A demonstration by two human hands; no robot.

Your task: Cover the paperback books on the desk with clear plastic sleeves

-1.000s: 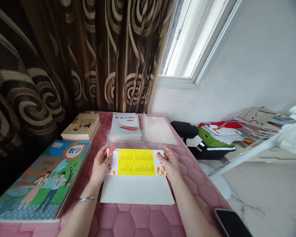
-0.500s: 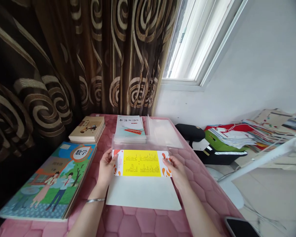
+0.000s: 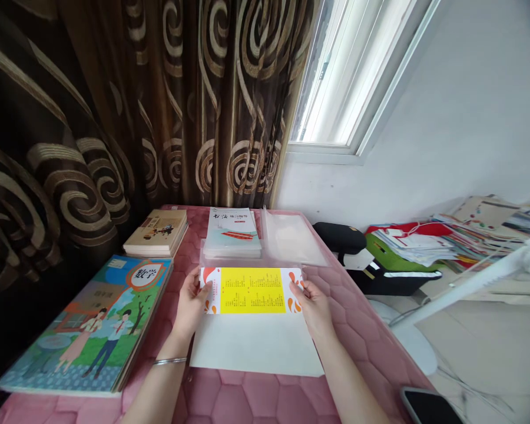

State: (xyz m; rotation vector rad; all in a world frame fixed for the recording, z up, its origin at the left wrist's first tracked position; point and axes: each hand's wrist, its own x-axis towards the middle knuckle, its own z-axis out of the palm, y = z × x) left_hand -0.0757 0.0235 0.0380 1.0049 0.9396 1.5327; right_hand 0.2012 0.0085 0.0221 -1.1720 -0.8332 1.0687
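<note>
My left hand (image 3: 193,306) and my right hand (image 3: 314,306) each pinch one end of a folded paper strip (image 3: 252,290), yellow in the middle with orange and white ends. The strip is the turned-over top edge of a white sheet (image 3: 256,350) lying on the pink quilted table (image 3: 247,400). A clear plastic sleeve (image 3: 247,259) lies just beyond the strip, reaching onto a white and teal booklet (image 3: 234,229). A thin bracelet is on my left wrist.
A large illustrated textbook (image 3: 92,324) lies at the left, a tan book stack (image 3: 156,231) behind it. Clear sleeves (image 3: 294,238) lie at the back right. A phone (image 3: 430,407) sits at the table's right corner. Brown curtain behind; papers (image 3: 424,241) piled on the floor at right.
The view shifted slightly, so everything sits a bit further right in the picture. My hands keep the same hold on the strip, with the right one edged a little inward.
</note>
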